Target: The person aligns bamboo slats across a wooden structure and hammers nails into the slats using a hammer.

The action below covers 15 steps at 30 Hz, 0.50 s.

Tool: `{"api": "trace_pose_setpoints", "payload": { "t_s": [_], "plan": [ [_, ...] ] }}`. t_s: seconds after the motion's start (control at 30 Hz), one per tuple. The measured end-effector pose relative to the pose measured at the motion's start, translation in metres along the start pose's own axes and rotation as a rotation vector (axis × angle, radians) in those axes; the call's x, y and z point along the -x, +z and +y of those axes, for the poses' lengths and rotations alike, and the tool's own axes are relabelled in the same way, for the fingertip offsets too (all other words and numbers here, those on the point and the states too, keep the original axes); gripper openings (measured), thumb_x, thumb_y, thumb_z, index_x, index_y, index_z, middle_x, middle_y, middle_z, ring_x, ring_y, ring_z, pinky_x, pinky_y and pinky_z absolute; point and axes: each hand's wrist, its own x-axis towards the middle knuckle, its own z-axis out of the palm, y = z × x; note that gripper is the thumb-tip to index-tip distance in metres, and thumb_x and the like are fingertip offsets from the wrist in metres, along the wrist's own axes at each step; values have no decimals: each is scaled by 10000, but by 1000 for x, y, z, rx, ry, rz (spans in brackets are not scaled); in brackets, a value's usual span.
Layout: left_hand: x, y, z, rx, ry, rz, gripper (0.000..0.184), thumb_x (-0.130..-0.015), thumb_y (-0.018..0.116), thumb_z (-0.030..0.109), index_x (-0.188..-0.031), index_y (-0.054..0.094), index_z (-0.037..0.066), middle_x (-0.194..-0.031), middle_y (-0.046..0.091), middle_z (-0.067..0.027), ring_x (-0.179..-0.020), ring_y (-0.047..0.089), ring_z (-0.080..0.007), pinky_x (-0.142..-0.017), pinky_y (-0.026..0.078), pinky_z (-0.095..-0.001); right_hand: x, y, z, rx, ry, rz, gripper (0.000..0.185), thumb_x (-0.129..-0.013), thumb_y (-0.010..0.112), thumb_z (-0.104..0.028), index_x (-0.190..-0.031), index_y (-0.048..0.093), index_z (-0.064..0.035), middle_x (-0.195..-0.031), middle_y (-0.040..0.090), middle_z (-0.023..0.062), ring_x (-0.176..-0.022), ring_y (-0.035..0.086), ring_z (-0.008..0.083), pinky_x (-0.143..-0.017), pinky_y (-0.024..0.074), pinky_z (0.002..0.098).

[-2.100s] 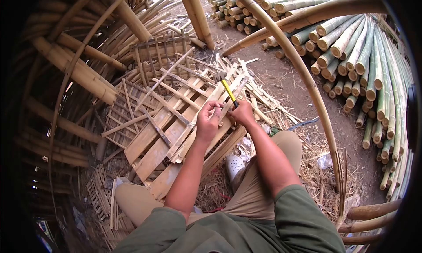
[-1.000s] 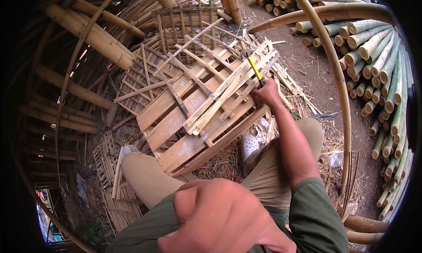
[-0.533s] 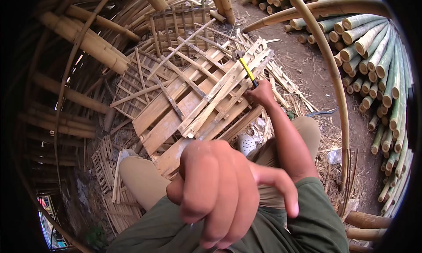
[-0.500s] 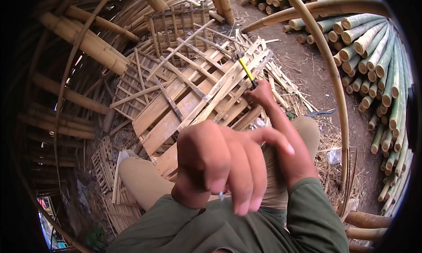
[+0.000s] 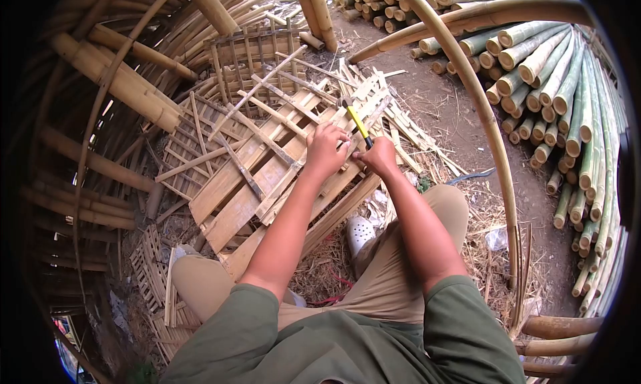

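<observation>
My right hand (image 5: 379, 156) is wrapped round the black grip of a hammer (image 5: 358, 122) with a yellow shaft. The hammer's head lies over the pale bamboo slats (image 5: 365, 98). Just left of it, my left hand (image 5: 325, 150) is low over the wooden planks (image 5: 250, 178), its fingers bent together. Something small and pale shows at those fingertips, too small to name. Crossed bamboo strips (image 5: 272, 138) lie over the planks ahead of my left hand.
A slatted bamboo panel (image 5: 230, 60) stands beyond the planks. Stacked bamboo poles (image 5: 554, 97) fill the right side, behind a curved bamboo pole (image 5: 484, 107). Shavings (image 5: 491, 270) litter the ground by my knee. A white clog (image 5: 361, 234) shows between my legs.
My left hand has moved from close before the camera down and forward to the slats beside the hammer. My right hand keeps its hold on the hammer. The view has shifted slightly.
</observation>
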Motion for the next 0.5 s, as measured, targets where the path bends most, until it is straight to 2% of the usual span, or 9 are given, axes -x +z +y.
{"api": "trace_pose_setpoints", "payload": {
  "t_s": [0.03,0.07,0.17,0.2,0.23,0.3,0.4,0.47,0.5],
  "plan": [
    [-1,3,-2,-36,-5,20,75,-828,725,170,-862,736,103,-1097,695,-25,-1290,489,-272,-1109,303,-470,2,-2,-2,1,10,-4,548,-598,937,-419,-688,653,42,-691,671,204,-629,647,311,-642,513,422],
    [-2,9,-9,-35,-10,7,71,-822,729,191,-849,738,127,-1109,690,-1,-1331,458,-259,-1127,223,-539,2,-3,-3,1,13,2,548,-598,937,-419,-688,653,42,-691,671,204,-629,647,311,-642,513,422],
    [-1,11,-9,-72,-21,7,61,-814,734,190,-836,735,133,-1117,684,7,-1328,460,-255,-1119,194,-583,3,-6,-5,-25,-18,-8,537,-603,934,-409,-683,651,40,-705,675,211,-637,653,315,-650,519,420],
    [1,12,-10,-82,-5,24,48,-806,736,188,-825,731,143,-1113,677,22,-1324,463,-248,-1101,176,-614,6,-10,-9,-22,5,-25,512,-611,938,-374,-716,668,48,-751,688,229,-705,681,337,-679,532,421],
    [2,12,-10,-80,-4,21,48,-806,736,188,-825,731,143,-1113,677,22,-1324,463,-248,-1101,176,-614,8,-12,-12,-19,29,-41,488,-618,941,-339,-749,685,56,-796,701,247,-772,708,358,-707,544,423],
    [3,14,-12,-45,15,54,55,-799,729,184,-827,739,138,-1098,669,32,-1321,458,-244,-1092,157,-639,6,-10,-11,-33,30,-34,473,-617,940,-320,-722,671,55,-781,696,252,-757,707,361,-692,544,425],
    [5,16,-14,-59,53,88,59,-798,735,202,-825,740,150,-1088,665,42,-1300,472,-226,-1087,170,-627,3,-9,-8,-19,27,-53,464,-621,936,-304,-728,672,62,-765,690,256,-739,705,363,-675,543,429],
    [5,17,-14,-58,51,87,65,-798,736,212,-826,739,153,-1087,666,43,-1287,481,-219,-1090,179,-612,4,-7,-7,-19,0,-23,489,-621,928,-352,-655,631,35,-689,665,214,-622,647,322,-633,516,429],
    [5,17,-15,-59,51,89,71,-797,738,221,-827,739,156,-1087,667,44,-1274,490,-212,-1092,187,-597,2,-5,-5,-18,2,-24,489,-621,928,-352,-655,631,35,-689,665,214,-622,647,322,-633,516,429]
  ]
}}
